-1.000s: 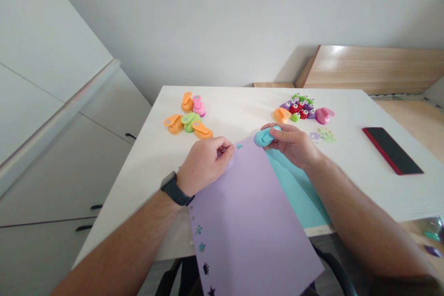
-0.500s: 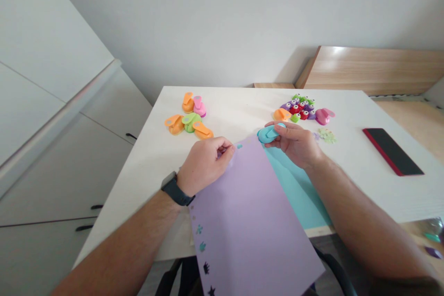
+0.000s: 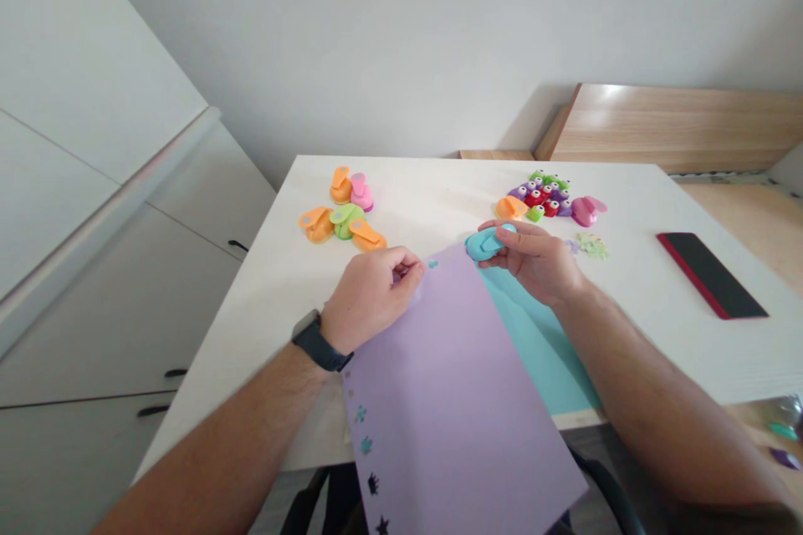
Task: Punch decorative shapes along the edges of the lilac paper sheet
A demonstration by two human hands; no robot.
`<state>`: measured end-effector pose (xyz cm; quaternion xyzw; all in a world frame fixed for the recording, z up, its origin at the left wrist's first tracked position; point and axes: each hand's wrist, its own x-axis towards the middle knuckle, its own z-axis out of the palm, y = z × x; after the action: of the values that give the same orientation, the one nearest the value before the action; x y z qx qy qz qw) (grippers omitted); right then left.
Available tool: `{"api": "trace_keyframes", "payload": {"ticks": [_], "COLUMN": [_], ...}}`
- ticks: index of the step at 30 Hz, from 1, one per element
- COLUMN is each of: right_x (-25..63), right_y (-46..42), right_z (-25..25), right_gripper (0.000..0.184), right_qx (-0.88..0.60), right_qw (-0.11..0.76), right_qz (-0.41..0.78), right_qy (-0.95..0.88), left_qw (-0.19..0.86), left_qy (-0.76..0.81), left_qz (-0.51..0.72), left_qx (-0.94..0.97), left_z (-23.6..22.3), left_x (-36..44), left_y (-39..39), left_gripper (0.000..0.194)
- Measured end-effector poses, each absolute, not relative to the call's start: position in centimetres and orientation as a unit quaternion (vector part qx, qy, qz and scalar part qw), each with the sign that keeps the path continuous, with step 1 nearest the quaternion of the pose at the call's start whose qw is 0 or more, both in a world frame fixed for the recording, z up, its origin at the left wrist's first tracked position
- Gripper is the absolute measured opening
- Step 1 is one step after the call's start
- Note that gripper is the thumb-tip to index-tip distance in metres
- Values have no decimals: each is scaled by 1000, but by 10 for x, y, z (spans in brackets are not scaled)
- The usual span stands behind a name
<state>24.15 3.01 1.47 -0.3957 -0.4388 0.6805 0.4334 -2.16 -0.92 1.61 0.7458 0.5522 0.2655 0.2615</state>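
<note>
My left hand (image 3: 380,292), with a dark watch (image 3: 317,341) on its wrist, pinches the top edge of a purple sheet of paper (image 3: 457,384). Shaped holes, among them a star and a crown, run down the sheet's left edge, and one hole shows near the top. In my right hand (image 3: 533,259) is a light blue craft punch (image 3: 486,243), thumb on its lever, at the sheet's top right corner. Whether the paper sits inside its slot I cannot tell. Beneath lies a turquoise sheet (image 3: 539,343), partly covered by the purple one.
Orange, green and pink craft punches (image 3: 345,220) stand at the table's back left. Several small punches (image 3: 545,194) cluster at the back right, beside paper cutouts (image 3: 590,246). A black and red flat case (image 3: 711,274) lies on the right. White cabinets (image 3: 125,309) border the left.
</note>
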Motion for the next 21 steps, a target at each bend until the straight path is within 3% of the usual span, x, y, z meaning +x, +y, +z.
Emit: {"api": "trace_keyframes", "payload": {"ticks": [21], "right_x": [237], "right_y": [28], "right_z": [12], "right_gripper": [27], "right_qx": [-399], "right_qw": [414], "right_qz": [675], "right_qy": [-462], "left_qw": [262], "left_qy": [552], "left_qz": [268], "left_qx": [745], "left_z": [15], "left_x": [-21], "left_y": [-10], "left_gripper": [27]}}
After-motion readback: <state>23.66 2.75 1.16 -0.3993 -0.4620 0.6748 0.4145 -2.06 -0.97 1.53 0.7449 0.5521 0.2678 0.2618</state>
